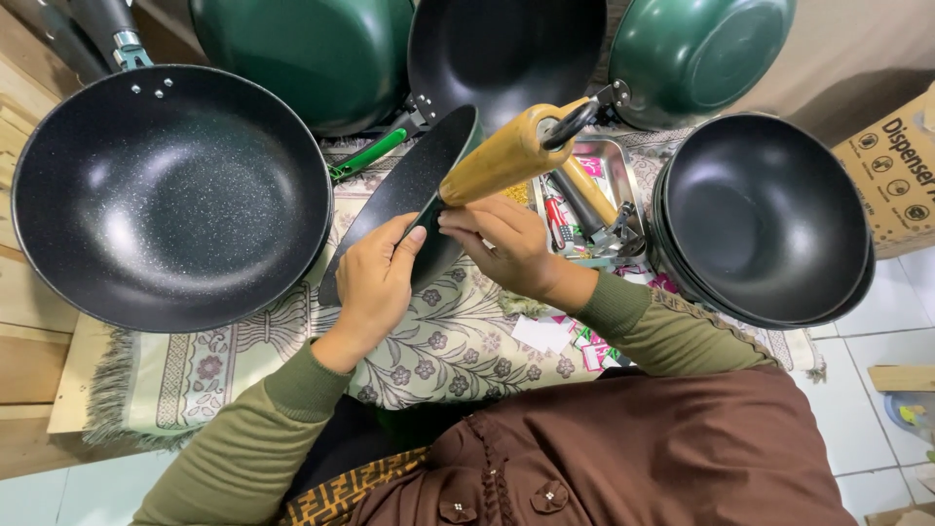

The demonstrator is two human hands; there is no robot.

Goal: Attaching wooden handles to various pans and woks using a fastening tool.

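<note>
Both hands hold a tilted frying pan at its handle joint, over the middle of the patterned mat.

Largest first: we note the big speckled wok [170, 195] over the mat's [292, 341] left edge and the stacked black woks [765, 219] at its right edge. Between them, the dark frying pan [404, 200] stands on edge, its wooden handle [511, 156] pointing up-right. Our left hand [375, 287] grips the pan rim; our right hand [506, 244] pinches the handle's base. Behind it sits a metal tray [623, 170] of small tools.
</note>
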